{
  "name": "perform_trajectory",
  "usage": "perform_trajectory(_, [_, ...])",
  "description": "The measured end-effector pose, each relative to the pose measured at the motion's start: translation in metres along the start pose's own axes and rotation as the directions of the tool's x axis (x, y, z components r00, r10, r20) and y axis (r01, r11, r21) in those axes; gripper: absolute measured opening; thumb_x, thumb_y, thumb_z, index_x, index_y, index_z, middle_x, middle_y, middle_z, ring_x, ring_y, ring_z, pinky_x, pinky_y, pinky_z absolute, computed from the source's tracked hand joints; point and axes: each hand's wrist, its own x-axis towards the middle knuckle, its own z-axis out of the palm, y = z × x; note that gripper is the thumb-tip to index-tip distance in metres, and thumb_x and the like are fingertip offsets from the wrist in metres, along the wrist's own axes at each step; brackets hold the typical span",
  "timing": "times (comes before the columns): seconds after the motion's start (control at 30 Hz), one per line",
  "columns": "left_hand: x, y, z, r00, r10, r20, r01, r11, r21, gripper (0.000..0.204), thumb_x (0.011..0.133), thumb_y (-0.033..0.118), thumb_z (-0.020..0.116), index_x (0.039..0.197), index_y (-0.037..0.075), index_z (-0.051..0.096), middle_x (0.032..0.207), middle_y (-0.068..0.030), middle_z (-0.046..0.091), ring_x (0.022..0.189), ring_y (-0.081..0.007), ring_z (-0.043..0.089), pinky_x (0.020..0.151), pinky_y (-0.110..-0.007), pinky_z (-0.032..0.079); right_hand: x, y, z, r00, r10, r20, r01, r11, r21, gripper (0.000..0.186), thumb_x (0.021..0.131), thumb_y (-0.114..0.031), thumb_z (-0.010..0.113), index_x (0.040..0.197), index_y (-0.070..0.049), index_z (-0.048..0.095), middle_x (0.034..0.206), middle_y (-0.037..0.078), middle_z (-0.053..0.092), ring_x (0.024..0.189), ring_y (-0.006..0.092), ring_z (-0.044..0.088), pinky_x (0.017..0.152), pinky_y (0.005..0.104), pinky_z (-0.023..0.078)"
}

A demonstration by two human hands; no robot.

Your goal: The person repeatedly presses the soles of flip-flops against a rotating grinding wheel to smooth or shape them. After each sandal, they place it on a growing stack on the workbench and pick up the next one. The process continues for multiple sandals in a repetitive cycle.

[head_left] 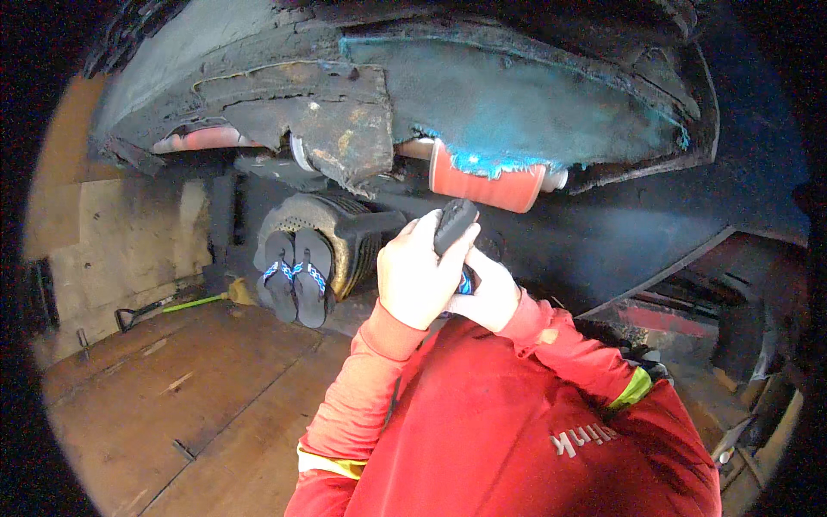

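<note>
In front of my chest, my left hand (419, 274) and my right hand (493, 291) are both closed around a black flip-flop (454, 226). Its dark sole end sticks up above my fingers, and a bit of blue strap shows between my hands. Most of the flip-flop is hidden by my hands. Just above it is an orange-red sanding drum (487, 183) under a dark hood (534, 95) coated with blue dust; a small gap separates the drum and the sole. To the left, a pair of black flip-flops (296, 277) with blue patterned straps rests against a ribbed motor (345, 215).
Another reddish drum (207, 140) shows under the hood's left side. A yellow-green handled tool (194, 302) lies at the back left on the brown floor (198, 388). A slanted metal edge (659, 274) and cluttered items stand at the right.
</note>
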Motion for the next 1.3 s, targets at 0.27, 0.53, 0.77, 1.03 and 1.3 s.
perform_trajectory(0.27, [0.001, 0.004, 0.007, 0.997, -0.034, -0.066, 0.022, 0.985, -0.172, 0.035, 0.091, 0.028, 0.074, 0.106, -0.003, 0.070, 0.093, -0.0224, 0.072, 0.078, -0.0372, 0.073, 0.068, -0.040, 0.057, 0.010, -0.011, -0.010, 0.998, 0.028, 0.056, -0.025, 0.998, -0.063, 0.084, 0.080, -0.023, 0.085, 0.149, 0.000, 0.043, 0.141, 0.018, 0.057, 0.129, 0.0299, 0.058, 0.107, 0.0390, 0.046])
perform_trajectory(0.53, [0.000, 0.008, 0.001, 0.993, -0.119, -0.008, 0.120, 0.993, 0.023, 0.038, 0.091, 0.027, 0.074, 0.108, -0.007, 0.068, 0.087, -0.0258, 0.071, 0.075, -0.0378, 0.073, 0.066, -0.041, 0.057, -0.001, -0.001, 0.009, 0.997, 0.074, 0.005, -0.067, 0.860, 0.506, 0.088, 0.078, -0.019, 0.087, 0.149, 0.004, 0.041, 0.143, 0.017, 0.056, 0.133, 0.0240, 0.052, 0.113, 0.0377, 0.041])
perform_trajectory(0.77, [0.016, -0.020, 0.048, 0.969, -0.232, 0.081, 0.237, 0.970, -0.057, 0.036, 0.092, 0.032, 0.072, 0.100, -0.002, 0.068, 0.083, -0.0269, 0.069, 0.077, -0.0437, 0.069, 0.065, -0.045, 0.056, 0.020, 0.007, -0.034, 0.981, 0.179, 0.067, -0.189, 0.847, 0.496, 0.093, 0.079, -0.009, 0.085, 0.154, 0.005, 0.033, 0.149, 0.014, 0.050, 0.136, 0.0223, 0.048, 0.117, 0.0373, 0.037])
perform_trajectory(1.03, [-0.033, -0.030, 0.014, 0.980, -0.151, 0.129, 0.196, 0.618, -0.762, 0.051, 0.095, 0.007, 0.070, 0.142, -0.005, 0.055, 0.139, -0.0138, 0.063, 0.125, -0.0187, 0.060, 0.108, -0.033, 0.045, 0.001, -0.014, 0.001, 0.962, -0.264, -0.074, 0.139, 0.702, -0.698, 0.066, 0.086, -0.007, 0.065, 0.149, 0.004, 0.044, 0.158, 0.039, 0.024, 0.148, 0.0540, 0.027, 0.121, 0.0515, 0.030])
perform_trajectory(1.3, [-0.082, -0.068, -0.221, 1.000, -0.008, -0.023, 0.008, 1.000, 0.008, 0.031, 0.082, 0.012, 0.080, 0.110, 0.001, 0.075, 0.100, -0.0102, 0.077, 0.085, -0.0191, 0.073, 0.080, -0.032, 0.056, -0.023, -0.100, 0.077, 0.811, -0.299, 0.503, 0.578, 0.540, -0.611, 0.069, 0.080, -0.049, 0.073, 0.146, -0.035, 0.057, 0.084, 0.007, 0.051, 0.080, 0.0287, 0.051, 0.067, 0.0469, 0.046])
